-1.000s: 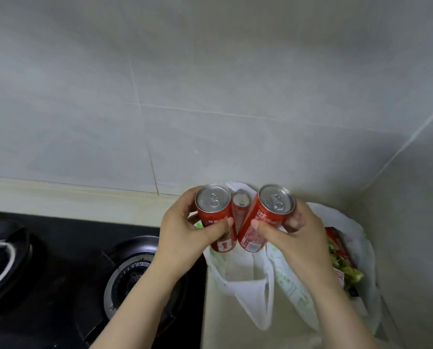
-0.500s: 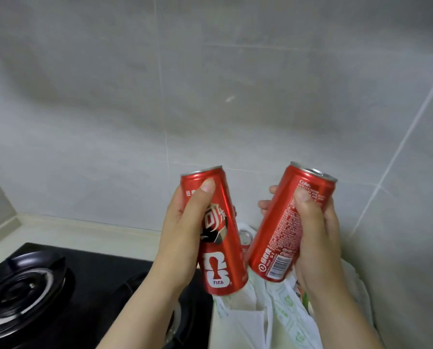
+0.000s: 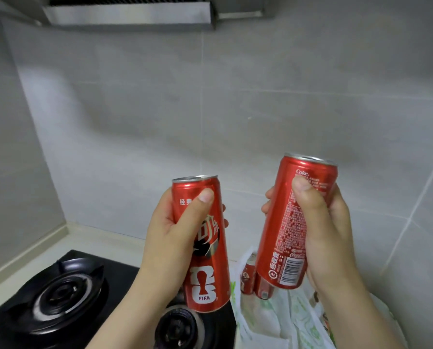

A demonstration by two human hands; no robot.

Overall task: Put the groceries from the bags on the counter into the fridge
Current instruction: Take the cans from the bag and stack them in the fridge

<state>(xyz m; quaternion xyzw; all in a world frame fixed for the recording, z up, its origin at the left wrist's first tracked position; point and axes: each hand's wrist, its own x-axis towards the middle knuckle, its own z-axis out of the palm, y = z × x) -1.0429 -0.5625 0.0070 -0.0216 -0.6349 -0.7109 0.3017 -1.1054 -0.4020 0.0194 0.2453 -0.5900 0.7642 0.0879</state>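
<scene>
Left hand (image 3: 170, 238) wraps the left can (image 3: 204, 285) mid-body, right hand (image 3: 332, 235) the right can (image 3: 284, 238), both in the air above bag (image 3: 273, 323) and stove (image 3: 67, 293); probably full so hefty, stiff but slick, so gripping round the middle seems safest.

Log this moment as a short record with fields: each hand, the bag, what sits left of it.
left hand: grips the FIFA can, near upright
right hand: grips the barcode can, tilted slightly, above the bag
plastic bag: on the counter, open, at least one red can inside
left of bag: black gas hob
fridge: not in view
</scene>
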